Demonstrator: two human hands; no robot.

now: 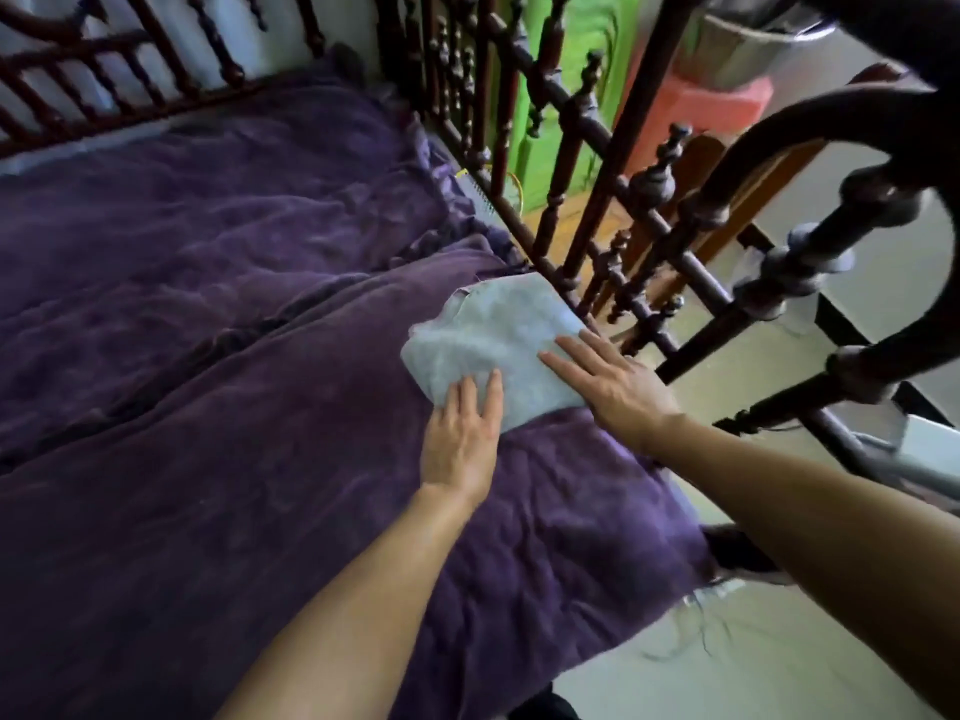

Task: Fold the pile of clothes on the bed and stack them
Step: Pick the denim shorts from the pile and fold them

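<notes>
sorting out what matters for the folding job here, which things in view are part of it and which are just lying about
Part of the job:
- folded pale blue-grey cloth
- left hand and right hand, flat on it
- purple quilted bedspread underneath

Just lying about:
- dark turned-wood bed railing
- green panel
- pink stool
- grey bucket

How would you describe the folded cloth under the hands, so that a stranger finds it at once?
Start from the purple blanket covering the bed, and follow it to the side with the dark wooden railing. There lies a folded pale blue-grey cloth, with the left hand and right hand flat on it. It is the only light fabric on the purple.
</notes>
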